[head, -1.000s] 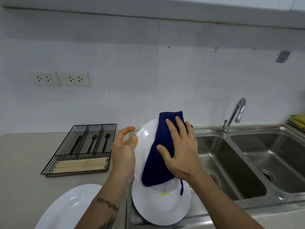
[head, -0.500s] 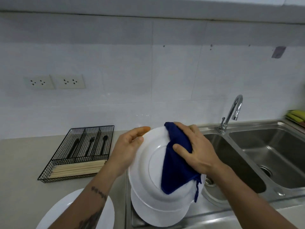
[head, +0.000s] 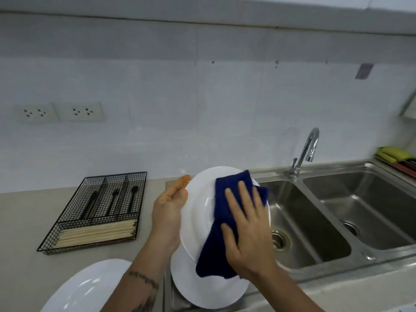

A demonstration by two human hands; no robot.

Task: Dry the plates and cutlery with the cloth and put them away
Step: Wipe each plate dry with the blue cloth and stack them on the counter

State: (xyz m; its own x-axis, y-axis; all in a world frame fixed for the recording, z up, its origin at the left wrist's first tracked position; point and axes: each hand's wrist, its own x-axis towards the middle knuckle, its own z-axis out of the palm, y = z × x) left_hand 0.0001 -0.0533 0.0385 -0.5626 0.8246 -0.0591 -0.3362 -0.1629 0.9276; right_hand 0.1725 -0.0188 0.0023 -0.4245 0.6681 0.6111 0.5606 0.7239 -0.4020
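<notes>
From the head view, my left hand (head: 169,207) holds the white plate (head: 200,212) by its edge, tipped up over the sink (head: 315,221), so my right hand (head: 246,230), fingers flat, can press the blue cloth (head: 225,224) on its face to dry it.

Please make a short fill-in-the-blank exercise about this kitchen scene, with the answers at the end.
1. The right hand presses a ____ cloth on the plate.
2. The left hand holds the plate by its ____.
3. The wire tray lies ____ of the sink.
4. The tap stands ____ the sink.

Answers: blue; rim; left; behind
</notes>
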